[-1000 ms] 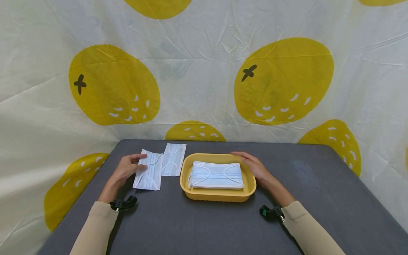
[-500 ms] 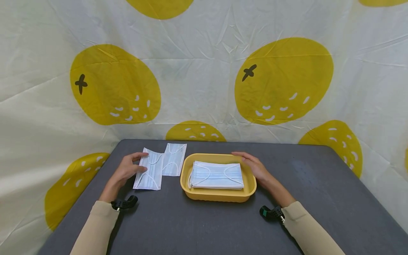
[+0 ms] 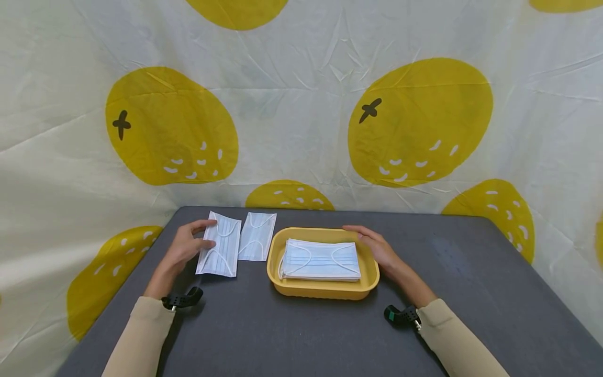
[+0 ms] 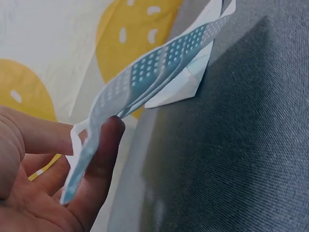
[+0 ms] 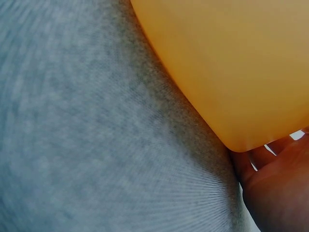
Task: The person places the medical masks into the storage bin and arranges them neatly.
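Note:
My left hand (image 3: 183,245) pinches a pale blue face mask (image 3: 221,256) by its left edge. In the left wrist view the held mask (image 4: 149,70) tilts upward over the table, its shadow lying below it. A second face mask (image 3: 256,238) with white ear loops lies flat just to the right, partly overlapped by the held one in the left wrist view. A yellow tray (image 3: 325,291) holds a stack of face masks (image 3: 325,260). Against its right back corner rests my right hand (image 3: 377,248), with fairly straight fingers (image 5: 263,157) along the outer wall.
The dark grey table (image 3: 292,335) carries the tray near its far side. Behind it hangs a white curtain (image 3: 292,125) with large yellow fruit prints, which also runs along the left side. Black straps (image 3: 183,298) sit at both wrists.
My left hand has moved slightly up and away with the pinched mask, whose far edge now stands higher. My right hand and the tray have stayed in place.

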The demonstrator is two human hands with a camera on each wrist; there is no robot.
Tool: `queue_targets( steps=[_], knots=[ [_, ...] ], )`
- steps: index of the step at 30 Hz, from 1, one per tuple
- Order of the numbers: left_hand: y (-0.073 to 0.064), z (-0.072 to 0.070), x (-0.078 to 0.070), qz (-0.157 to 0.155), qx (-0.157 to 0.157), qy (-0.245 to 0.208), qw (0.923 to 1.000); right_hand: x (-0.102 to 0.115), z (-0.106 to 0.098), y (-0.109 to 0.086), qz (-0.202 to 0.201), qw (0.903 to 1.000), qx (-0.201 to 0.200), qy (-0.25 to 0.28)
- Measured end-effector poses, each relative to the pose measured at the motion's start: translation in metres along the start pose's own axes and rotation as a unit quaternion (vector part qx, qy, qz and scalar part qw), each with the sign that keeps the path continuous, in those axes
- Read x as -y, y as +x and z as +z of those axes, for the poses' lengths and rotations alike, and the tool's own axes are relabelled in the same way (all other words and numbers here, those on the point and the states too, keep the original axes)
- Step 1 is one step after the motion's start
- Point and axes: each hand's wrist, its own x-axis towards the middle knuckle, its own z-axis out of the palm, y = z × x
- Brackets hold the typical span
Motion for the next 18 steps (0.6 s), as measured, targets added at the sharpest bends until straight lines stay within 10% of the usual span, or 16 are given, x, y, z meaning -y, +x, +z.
queue_targets(
  steps=[18],
  knots=[
    [-0.006, 0.0, -0.015, 0.016, -0.022, -0.013, 0.9996, -0.002, 0.0, -0.001, -0.007, 1.0, 0.0, -0.003]
  ],
)
